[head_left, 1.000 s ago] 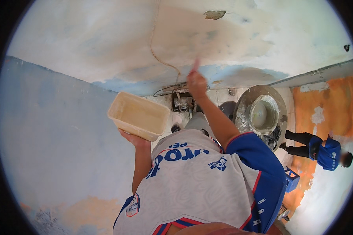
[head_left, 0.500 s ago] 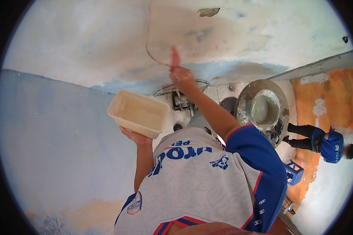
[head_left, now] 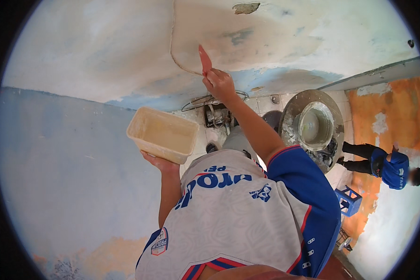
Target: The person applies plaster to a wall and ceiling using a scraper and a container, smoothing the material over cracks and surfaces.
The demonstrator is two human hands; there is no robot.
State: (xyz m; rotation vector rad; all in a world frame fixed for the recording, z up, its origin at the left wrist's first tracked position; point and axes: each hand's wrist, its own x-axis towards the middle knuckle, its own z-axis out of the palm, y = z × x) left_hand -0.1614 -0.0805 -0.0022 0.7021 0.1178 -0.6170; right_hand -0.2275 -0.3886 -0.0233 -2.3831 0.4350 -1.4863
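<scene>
My left hand grips a rectangular cream plastic tub from beneath, its inside coated with pale residue. My right hand is closed on a red flat tool, probably a scraper, held up against or just in front of the patchy white wall; whether it touches cannot be told. A thin raised line, a crack or cord, runs down that wall just left of the tool. A chipped patch shows higher up.
A round grey platform with a crusted basin stands at right, near piping and equipment on the tiles. A person in a blue shirt stands farther right by the orange wall, near a blue plastic stool. A pale blue wall fills the left.
My right hand with the red tool has moved leftward and up along the wall. My left hand and tub have stayed nearly in place.
</scene>
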